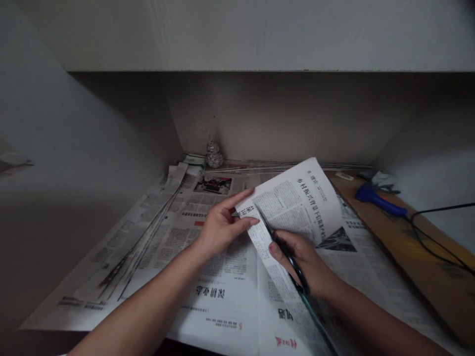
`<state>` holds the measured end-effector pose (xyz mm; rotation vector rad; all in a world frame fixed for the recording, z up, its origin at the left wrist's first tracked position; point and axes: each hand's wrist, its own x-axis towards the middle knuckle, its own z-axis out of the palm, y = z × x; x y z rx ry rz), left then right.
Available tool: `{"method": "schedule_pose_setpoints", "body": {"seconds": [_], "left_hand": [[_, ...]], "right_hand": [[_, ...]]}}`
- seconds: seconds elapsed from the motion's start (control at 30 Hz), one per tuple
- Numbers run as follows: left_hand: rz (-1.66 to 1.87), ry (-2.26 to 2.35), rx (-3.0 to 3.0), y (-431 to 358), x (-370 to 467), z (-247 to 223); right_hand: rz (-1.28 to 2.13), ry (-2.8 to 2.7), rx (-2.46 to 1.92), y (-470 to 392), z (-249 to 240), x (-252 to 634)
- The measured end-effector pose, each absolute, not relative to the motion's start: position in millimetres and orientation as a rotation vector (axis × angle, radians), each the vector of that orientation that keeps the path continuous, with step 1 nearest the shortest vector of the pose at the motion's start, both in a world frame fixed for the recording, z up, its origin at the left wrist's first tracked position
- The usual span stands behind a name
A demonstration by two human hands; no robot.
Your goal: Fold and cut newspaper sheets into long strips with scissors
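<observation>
A folded sheet of newspaper [293,198] is held up at a tilt above the surface. My left hand [220,222] pinches its left edge between thumb and fingers. In my right hand [297,259] is a pair of black-handled scissors [302,279], the fingers wrapped round its handles. Its blades lie along the sheet, pointing up and left toward my left thumb. A narrow printed strip [265,252] hangs down on the left side of the blades, while the wider part of the sheet curls away on the right.
Spread newspaper [222,306] covers the surface. Several thin paper strips [148,237] lie at left. A small gourd-shaped woven piece [213,154] stands at the back. Right, a blue glue gun [380,200] with a black cord [426,240] rests on cardboard [419,262]. A white ledge [260,39] overhangs.
</observation>
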<state>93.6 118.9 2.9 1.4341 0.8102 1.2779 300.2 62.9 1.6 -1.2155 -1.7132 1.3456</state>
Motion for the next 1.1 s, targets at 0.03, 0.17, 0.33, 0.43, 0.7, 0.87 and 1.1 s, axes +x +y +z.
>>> {"method": "schedule_pose_setpoints", "body": {"seconds": [0.03, 0.17, 0.33, 0.43, 0.7, 0.87, 1.1], "left_hand": [[1.278, 0.811, 1.431, 119.2, 93.3, 2.7], [1.278, 0.810, 1.414, 119.6, 92.8, 1.8], [1.292, 0.819, 1.438, 120.8, 92.4, 1.1], [1.307, 0.833, 1.433, 122.8, 91.1, 2.0], [1.331, 0.763, 1.382, 122.8, 91.9, 1.9], [1.346, 0.774, 1.396, 119.4, 96.5, 0.5], [1.481, 0.731, 1.342, 120.2, 97.4, 3.3]], "right_hand": [[1.340, -1.719, -1.211, 62.7, 0.6, 300.4], [1.338, -1.715, -1.198, 61.8, -1.7, 300.9], [1.303, -1.722, -1.225, 61.0, -1.4, 300.4], [1.312, -1.712, -1.215, 60.7, -3.6, 300.6], [1.342, -1.649, -1.238, 62.1, 0.4, 299.5], [1.325, -1.662, -1.236, 65.1, 2.9, 299.7], [1.263, -1.691, -1.256, 66.7, 0.9, 301.5]]}}
